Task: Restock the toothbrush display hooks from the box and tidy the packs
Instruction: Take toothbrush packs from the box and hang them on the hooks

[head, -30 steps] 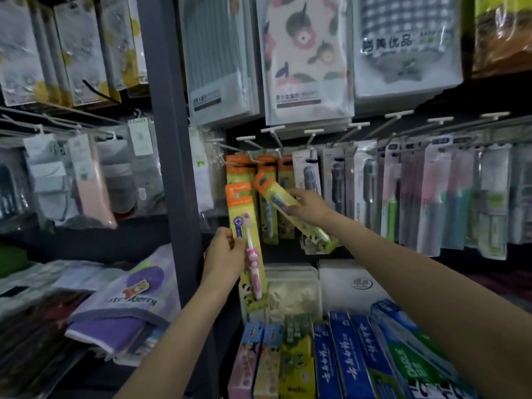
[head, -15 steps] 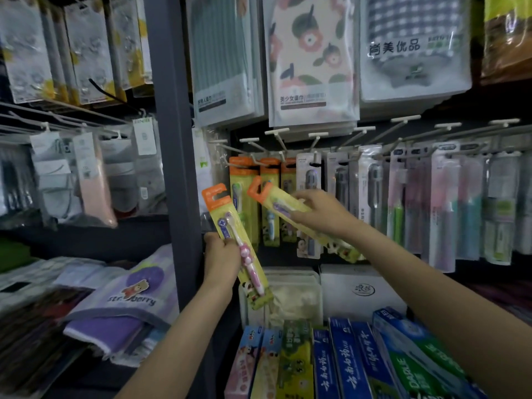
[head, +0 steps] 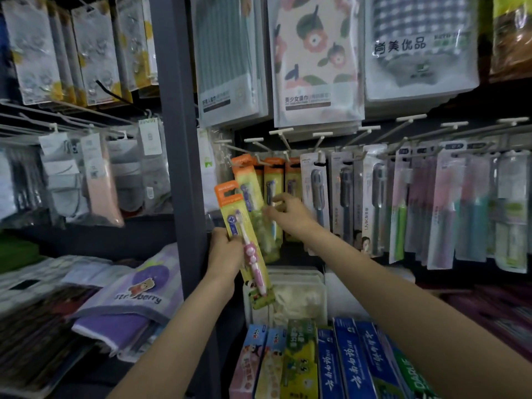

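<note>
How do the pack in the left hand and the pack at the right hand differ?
The left hand grips the pink toothbrush pack around its middle, clear of the rack; the right hand fingers the second pack, whose orange top is up at the hook.
The pink toothbrush pack sits lower and nearer the camera; the second pack sits higher, partly hidden behind it.
Both tilt left and share orange headers on yellow cards.

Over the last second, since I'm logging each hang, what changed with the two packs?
The right hand carried its yellow pack from a steep tilt up to nearly upright at the leftmost hook, fingers loosening on it. The left hand kept its grip on the pink toothbrush pack, which tipped slightly. The hanging packs stayed put.
</note>
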{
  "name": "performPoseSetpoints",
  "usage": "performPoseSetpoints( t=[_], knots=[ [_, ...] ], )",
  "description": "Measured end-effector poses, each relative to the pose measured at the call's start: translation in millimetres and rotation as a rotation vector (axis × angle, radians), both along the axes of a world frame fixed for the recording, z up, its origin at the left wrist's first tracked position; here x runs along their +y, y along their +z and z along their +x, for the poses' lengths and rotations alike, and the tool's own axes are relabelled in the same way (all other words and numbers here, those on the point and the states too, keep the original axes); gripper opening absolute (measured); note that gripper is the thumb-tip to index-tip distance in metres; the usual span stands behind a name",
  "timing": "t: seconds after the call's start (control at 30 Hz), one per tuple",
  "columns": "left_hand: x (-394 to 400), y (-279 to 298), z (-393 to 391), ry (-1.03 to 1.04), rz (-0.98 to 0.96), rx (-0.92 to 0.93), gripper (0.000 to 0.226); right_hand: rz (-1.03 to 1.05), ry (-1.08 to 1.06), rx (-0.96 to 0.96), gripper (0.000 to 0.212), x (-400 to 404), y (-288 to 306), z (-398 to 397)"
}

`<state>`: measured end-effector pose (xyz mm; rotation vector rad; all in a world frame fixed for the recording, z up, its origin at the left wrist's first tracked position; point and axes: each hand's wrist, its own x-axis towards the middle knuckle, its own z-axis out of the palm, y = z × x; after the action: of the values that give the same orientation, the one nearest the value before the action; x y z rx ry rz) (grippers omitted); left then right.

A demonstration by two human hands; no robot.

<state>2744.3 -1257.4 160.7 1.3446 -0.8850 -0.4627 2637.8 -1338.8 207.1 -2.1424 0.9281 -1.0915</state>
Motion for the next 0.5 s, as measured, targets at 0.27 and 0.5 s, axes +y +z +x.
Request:
performPoseSetpoints(
  t=[0.27, 0.5],
  knots=[
    [-2.7, 22.8, -24.2, -0.111, -0.08, 0.047, 0.01, 0.112, 0.242, -0.013, 0.032, 7.1, -24.6, -25.8],
    [35.4, 33.3, -5.7, 0.634, -0.325, -1.521, 0.022, -0.162, -0.187, 0.171, 0.031, -14.7, -8.2, -33.2]
  ],
)
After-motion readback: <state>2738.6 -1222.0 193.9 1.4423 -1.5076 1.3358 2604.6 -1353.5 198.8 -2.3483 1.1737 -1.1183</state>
